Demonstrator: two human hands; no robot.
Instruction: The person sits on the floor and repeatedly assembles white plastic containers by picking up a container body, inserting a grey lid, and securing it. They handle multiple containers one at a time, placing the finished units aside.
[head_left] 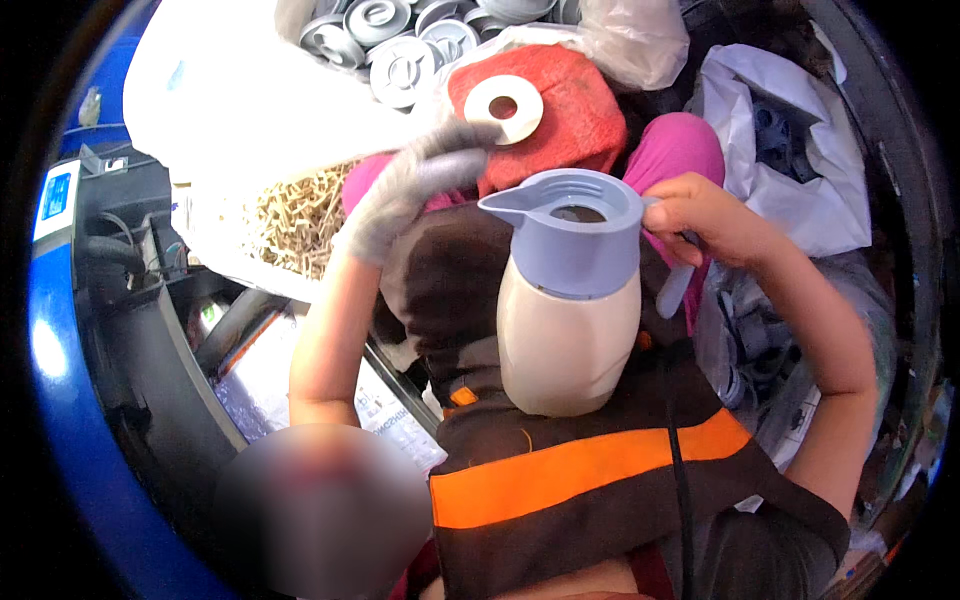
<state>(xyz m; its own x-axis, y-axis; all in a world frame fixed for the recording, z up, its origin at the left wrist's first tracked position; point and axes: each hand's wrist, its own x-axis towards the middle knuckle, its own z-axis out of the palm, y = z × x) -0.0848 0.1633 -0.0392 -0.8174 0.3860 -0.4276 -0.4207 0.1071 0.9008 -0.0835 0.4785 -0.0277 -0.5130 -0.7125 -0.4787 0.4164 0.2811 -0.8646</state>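
Note:
A cream jug [568, 345] with a grey-blue spouted collar [575, 255] stands over my lap, its top opening uncovered and its spout toward the left. My bare right hand [705, 220] is closed round its grey-blue handle [674, 292]. My left hand [405, 190], in a pale glove and slightly blurred, reaches in beyond the spout. Its fingertips pinch the lower left edge of a flat cream ring [526, 120] with a round hole. Behind the ring is a red cloth-covered pad [580, 105] between my knees.
Grey round plastic parts [405, 70] fill a bag at the far side. A white bag [735, 100] with dark blue parts stands at the right, above a clear bag [765, 345] of grey pieces. Tan strip-like pieces [300, 220] lie left. A blue machine frame [60, 400] borders the left.

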